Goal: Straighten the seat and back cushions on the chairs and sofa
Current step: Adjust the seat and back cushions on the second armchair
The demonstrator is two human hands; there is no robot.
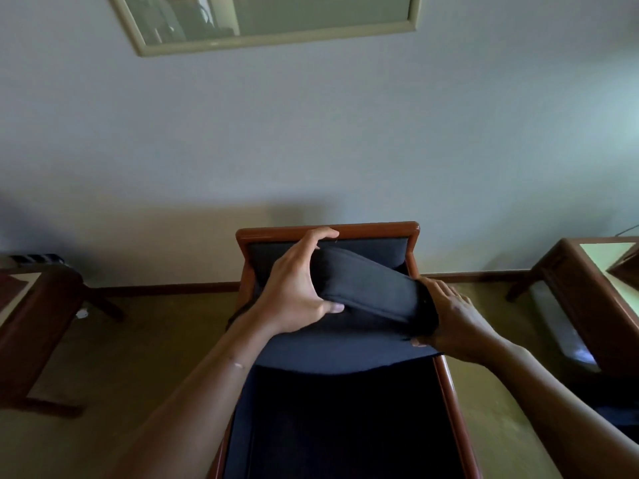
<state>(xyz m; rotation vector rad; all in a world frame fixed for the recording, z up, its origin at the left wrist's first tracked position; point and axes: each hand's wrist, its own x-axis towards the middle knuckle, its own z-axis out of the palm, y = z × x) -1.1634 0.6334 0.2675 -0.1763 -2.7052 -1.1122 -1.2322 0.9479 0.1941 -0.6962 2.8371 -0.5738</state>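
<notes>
A wooden armchair (413, 233) with dark upholstery stands against the wall in front of me. A dark back cushion (370, 288) is lifted off the backrest and tilted, its left end higher than its right. My left hand (297, 288) grips the cushion's left end, fingers over the top and thumb underneath. My right hand (449, 316) clasps the cushion's lower right end. Below them the dark seat cushion (342, 354) lies on the chair frame, its front edge raised and curved.
A glass-topped wooden side table (567, 271) stands to the right of the chair and another wooden table (41, 305) to the left. A framed mirror (269, 39) hangs on the wall above. The floor is olive carpet (155, 340).
</notes>
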